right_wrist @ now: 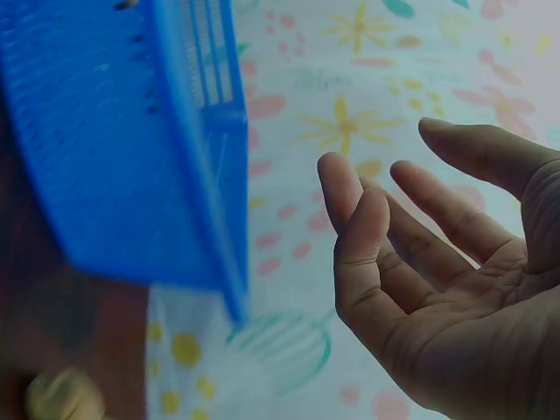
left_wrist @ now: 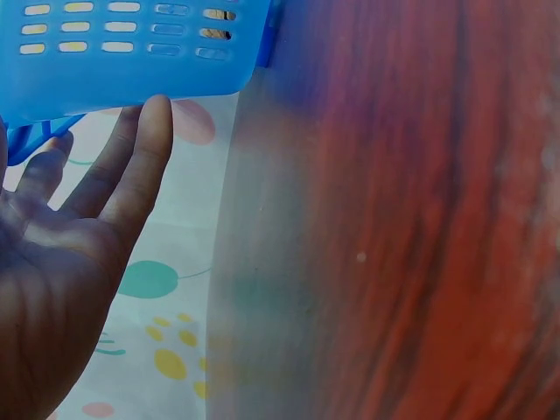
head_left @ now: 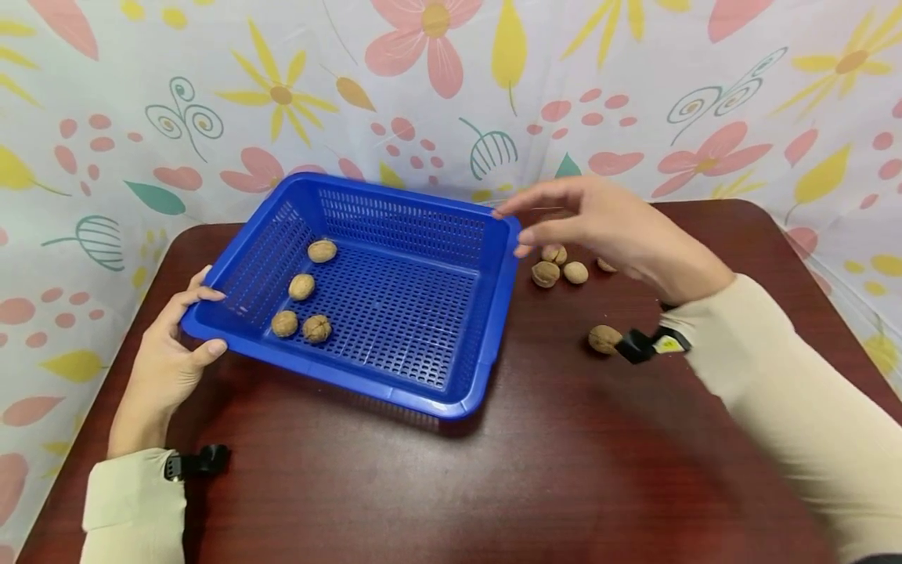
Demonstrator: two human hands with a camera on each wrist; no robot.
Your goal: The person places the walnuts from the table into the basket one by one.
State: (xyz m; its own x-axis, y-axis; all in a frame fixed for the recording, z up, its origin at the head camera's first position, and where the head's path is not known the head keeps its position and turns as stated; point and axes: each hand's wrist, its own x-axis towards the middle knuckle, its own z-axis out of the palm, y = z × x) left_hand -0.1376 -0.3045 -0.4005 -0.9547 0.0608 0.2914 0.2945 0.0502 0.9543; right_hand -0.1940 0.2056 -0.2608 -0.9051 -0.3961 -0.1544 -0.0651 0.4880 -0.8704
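A blue plastic basket (head_left: 384, 392) with slotted walls sits at the middle of the view, turned at an angle. Several walnuts (head_left: 301, 287) lie in its left part. My left hand (head_left: 165, 356) grips the basket's left front corner, thumb over the rim; in the left wrist view, its fingers (left_wrist: 144, 166) reach up to the blue wall. Whether the whole basket is off the table cannot be told. My right hand (head_left: 606, 227) hovers by the basket's back right corner, fingers loosely bent. In the right wrist view, this hand (right_wrist: 455, 289) is apart from the basket and holds nothing.
Several loose walnuts (head_left: 546, 274) lie on the dark wooden table (head_left: 338, 486) right of the basket, partly below my right hand. One single walnut (head_left: 604, 339) lies nearer, beside the right wrist strap. A flower-print cloth (head_left: 437, 110) hangs behind the table and along its sides.
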